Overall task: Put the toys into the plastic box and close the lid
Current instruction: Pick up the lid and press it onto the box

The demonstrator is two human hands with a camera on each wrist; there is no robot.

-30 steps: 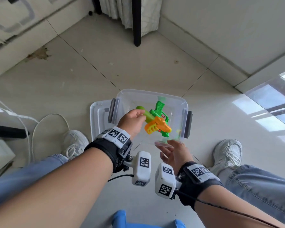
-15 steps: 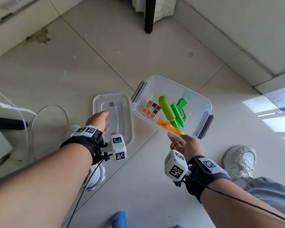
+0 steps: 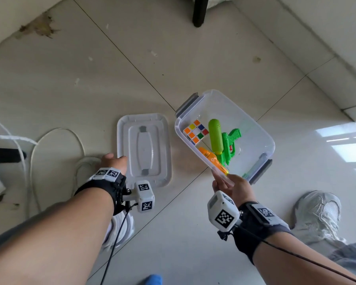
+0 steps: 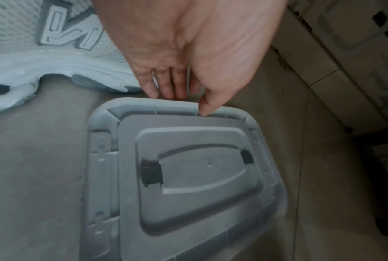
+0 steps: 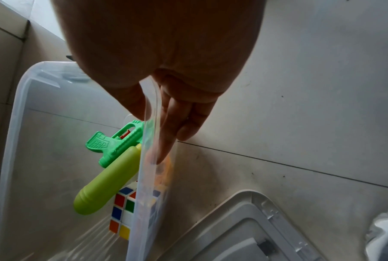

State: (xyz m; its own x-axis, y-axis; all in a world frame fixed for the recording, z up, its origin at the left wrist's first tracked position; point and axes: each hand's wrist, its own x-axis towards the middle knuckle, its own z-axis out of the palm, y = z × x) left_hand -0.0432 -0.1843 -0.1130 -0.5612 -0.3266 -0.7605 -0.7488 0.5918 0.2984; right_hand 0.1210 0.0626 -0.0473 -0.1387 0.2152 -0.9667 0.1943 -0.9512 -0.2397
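Observation:
The clear plastic box (image 3: 257, 128) stands on the tiled floor, turned at an angle. In it lie a colour cube (image 3: 195, 131) and a green and orange water gun (image 3: 224, 142). My right hand (image 3: 222, 177) pinches the box's near wall (image 5: 146, 159), thumb inside and fingers outside; the cube (image 5: 121, 211) and water gun (image 5: 108, 180) lie just beyond it. The grey lid (image 3: 144, 149) lies flat to the left of the box. My left hand (image 3: 115, 160) is at the lid's near-left edge, where the thumb (image 4: 205, 107) sits on the rim of the lid (image 4: 188, 167) and the fingers (image 4: 166, 88) curl against its edge.
My white sneakers sit at the left (image 3: 86, 171) and right (image 3: 317, 214). A white cable (image 3: 56, 132) loops on the floor to the left. A black furniture leg (image 3: 199, 11) stands at the back, with a wall base to the far right. A blue object (image 3: 152, 279) shows at the bottom edge.
My left hand let go of the water gun in the box and moved left to the lid's edge. The box, held by my right hand, has turned and shifted right.

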